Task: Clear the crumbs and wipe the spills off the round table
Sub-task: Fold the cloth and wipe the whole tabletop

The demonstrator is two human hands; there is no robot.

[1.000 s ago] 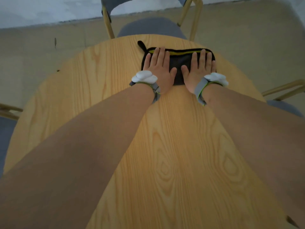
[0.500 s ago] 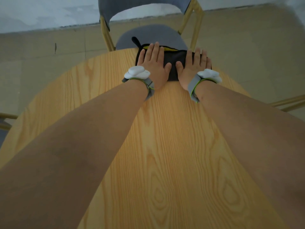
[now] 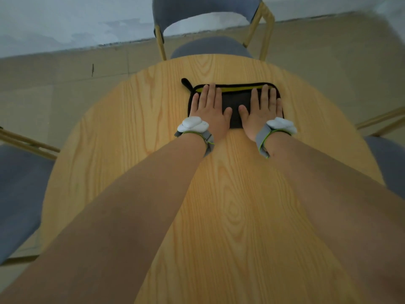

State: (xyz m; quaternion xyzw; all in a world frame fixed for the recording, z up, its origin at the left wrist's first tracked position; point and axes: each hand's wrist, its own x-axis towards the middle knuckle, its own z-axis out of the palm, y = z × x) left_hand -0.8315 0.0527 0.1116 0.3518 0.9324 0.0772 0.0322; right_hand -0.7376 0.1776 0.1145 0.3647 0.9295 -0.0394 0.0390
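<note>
We have both hands flat on the folded dark cloth (image 3: 235, 107), which lies on the far half of the round table (image 3: 219, 216), a little short of the far edge. The left hand (image 3: 211, 110) presses the cloth's left part and the right hand (image 3: 260, 110) its right part; the fingers are straight and spread, palms down, gripping nothing, only bearing on the fabric. A yellow strip shows along the cloth's far edge and a small loop sticks out at its far left corner.

To wipe well from here, we judge that we should keep the pressure even across both palms so the cloth stays flat and does not bunch between our thumbs. The heels of our hands sit at the cloth's near edge, partly on bare wood, so we would do well to keep the whole palm on the fabric; otherwise skin drags on the table and the cloth can slip out from under the fingers. We should move in long overlapping passes, sweeping any crumbs toward one edge rather than scattering them, and cover the left and right flanks, which lie well apart from the cloth now. We cannot make out crumbs or spills on the wood; the grain and the lighting could hide them, so we should cover the whole top, not only what looks dirty.

A grey chair (image 3: 210, 49) stands just beyond the far edge; crumbs pushed over there would land on its seat.
</note>
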